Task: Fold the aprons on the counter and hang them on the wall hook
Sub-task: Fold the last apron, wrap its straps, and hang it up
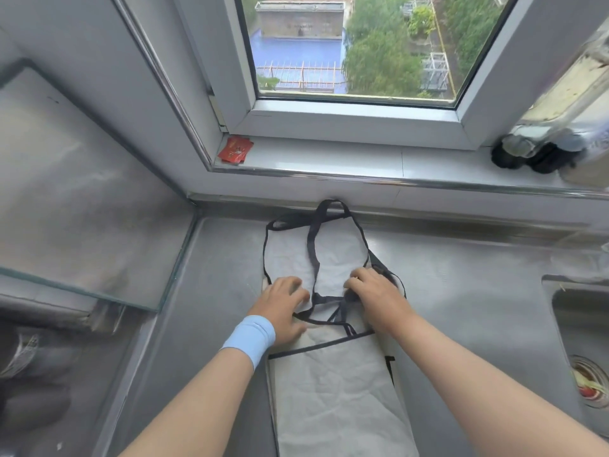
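A pale grey apron [333,387] with dark trim lies lengthwise on the steel counter [461,291], folded into a narrow strip, its bib toward the window. Its dark neck loop and ties [314,245] lie across the bib. My left hand [285,308], with a light blue band on the wrist, rests flat on the apron's left edge at the waist. My right hand [372,290] sits on the right side of the bib, fingers curled over a bunch of dark tie. No wall hook is in view.
A sink [583,341] with food scraps in its drain lies at the right. A glass panel [82,199] stands at the left. The white window sill [362,159] carries a red packet [235,149] and a dark object [527,156].
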Demonstrator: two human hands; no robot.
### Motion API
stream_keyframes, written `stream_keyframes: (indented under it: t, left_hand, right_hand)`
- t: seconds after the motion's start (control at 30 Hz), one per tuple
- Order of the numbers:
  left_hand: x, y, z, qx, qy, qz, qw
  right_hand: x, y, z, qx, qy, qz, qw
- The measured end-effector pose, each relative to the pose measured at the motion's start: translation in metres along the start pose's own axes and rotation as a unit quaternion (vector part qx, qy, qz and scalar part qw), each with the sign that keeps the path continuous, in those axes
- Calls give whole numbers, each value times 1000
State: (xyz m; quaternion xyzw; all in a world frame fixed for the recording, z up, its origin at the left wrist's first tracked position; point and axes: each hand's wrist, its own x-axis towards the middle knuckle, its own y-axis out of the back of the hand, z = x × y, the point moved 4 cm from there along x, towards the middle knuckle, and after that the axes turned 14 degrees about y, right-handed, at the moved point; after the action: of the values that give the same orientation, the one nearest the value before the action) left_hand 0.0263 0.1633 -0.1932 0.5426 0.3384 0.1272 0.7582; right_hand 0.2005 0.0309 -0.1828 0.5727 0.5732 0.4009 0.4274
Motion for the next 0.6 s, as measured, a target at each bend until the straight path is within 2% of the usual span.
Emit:
stream_keyframes:
  t: [0.1,0.2,0.3,0.37,0.43,0.47,0.53,0.6]
  left_hand:
    - [0,14,24,-2,27,50,998]
    - [9,20,53,29,-1,83,996]
    - [20,21,73,66,-19,37,997]
    - [26,23,78,84,0,23,996]
    - [31,32,68,-29,96,39,994]
    - [32,37,59,-112,160,47,980]
    - [33,47,44,-251,262,58,930]
    - [36,57,34,-351,303,49,885]
  right_hand:
    - [-7,8,12,-42,-90,37,994]
    - [-17,13,27,-31,-224,-9,974]
    - [-16,19,35,-29,-241,-54,969]
    - [-14,28,42,-12,-259,-33,965]
    - [-12,40,51,47,-302,33,952]
    - [-10,47,54,91,-326,69,938]
    - [-3,64,58,167,-355,111,913]
    - [8,78,58,236,-374,135,887]
